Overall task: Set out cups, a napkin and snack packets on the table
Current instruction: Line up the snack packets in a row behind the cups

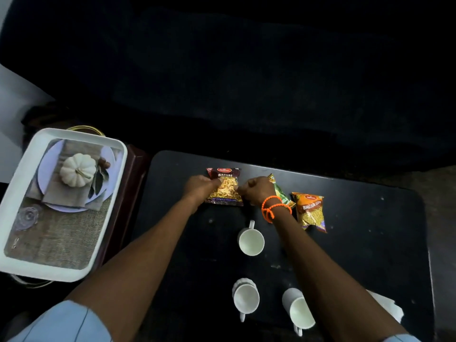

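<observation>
from the head camera, looking down on a dark table (pixel 370 243), both hands meet at the mixture packet (pixel 224 187), which lies flat toward twelve o'clock of the tabletop with its long axis running from twelve to six. the left hand (pixel 199 187) pinches its nine o'clock edge and the right hand (pixel 254 191) — an orange band (pixel 272 208) on that wrist — pinches its three o'clock edge, so the packet sits directly between the two grips and neither hand is nearer. at three o'clock of it a green packet (pixel 283 193) is partly hidden by the right wrist, and the bhujia sev packet (pixel 311 212) lies just beyond. three white cups (pixel 251 241) stand toward six o'clock, and a white napkin (pixel 389 307) shows at five o'clock beside the right forearm. a white tray (pixel 14 201) sits off the table at nine o'clock. the layout looks nearly complete — likely only straightening this packet remains.
</observation>
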The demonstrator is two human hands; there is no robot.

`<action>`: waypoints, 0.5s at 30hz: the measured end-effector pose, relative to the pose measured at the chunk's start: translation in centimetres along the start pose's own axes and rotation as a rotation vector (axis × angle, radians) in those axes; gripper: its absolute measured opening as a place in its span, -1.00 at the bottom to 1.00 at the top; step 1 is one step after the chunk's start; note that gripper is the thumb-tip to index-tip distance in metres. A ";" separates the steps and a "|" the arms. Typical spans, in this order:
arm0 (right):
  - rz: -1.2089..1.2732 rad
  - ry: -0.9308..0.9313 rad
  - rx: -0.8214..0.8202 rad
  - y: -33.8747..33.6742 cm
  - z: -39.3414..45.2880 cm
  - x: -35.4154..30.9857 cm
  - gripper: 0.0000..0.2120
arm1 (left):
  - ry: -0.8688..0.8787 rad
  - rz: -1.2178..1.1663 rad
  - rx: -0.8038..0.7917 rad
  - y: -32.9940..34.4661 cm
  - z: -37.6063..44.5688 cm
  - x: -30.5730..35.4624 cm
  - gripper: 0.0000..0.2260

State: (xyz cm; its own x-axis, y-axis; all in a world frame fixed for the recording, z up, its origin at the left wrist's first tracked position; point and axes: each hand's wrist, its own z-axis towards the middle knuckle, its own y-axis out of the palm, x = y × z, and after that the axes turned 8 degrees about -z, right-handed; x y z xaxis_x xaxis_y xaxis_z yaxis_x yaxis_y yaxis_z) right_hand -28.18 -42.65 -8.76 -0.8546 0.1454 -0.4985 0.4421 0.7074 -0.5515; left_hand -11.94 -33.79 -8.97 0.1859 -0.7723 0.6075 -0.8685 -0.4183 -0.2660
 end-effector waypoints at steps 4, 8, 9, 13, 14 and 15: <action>-0.147 -0.159 0.238 0.7 0.0 -0.3 -0.83 | 0.170 0.081 0.117 0.8 0.2 -0.7 -0.53; -0.336 -0.410 0.199 1.4 0.8 -1.0 -0.58 | 0.251 0.160 0.020 1.2 0.6 -1.0 -0.26; -0.392 -0.441 0.148 1.7 1.0 -1.0 -0.50 | 0.263 0.188 0.000 1.2 0.6 -1.2 -0.21; -0.449 -0.414 0.117 2.6 0.9 -0.1 -0.38 | 0.317 0.292 -0.064 1.0 0.4 -1.7 -0.12; -0.444 -0.414 0.131 2.7 0.8 0.1 -0.38 | 0.328 0.341 -0.072 1.0 0.4 -1.8 -0.12; -0.435 -0.420 0.148 2.9 0.8 0.3 -0.38 | 0.336 0.385 -0.073 1.0 0.4 -1.8 -0.12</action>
State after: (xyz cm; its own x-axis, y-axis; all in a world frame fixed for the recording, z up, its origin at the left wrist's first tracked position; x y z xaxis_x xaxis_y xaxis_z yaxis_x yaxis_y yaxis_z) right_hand -26.92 -41.11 -10.98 -0.7979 -0.4406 -0.4114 0.1365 0.5326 -0.8353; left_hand -12.93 -32.99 -10.59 -0.3011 -0.6626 0.6858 -0.8771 -0.0898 -0.4719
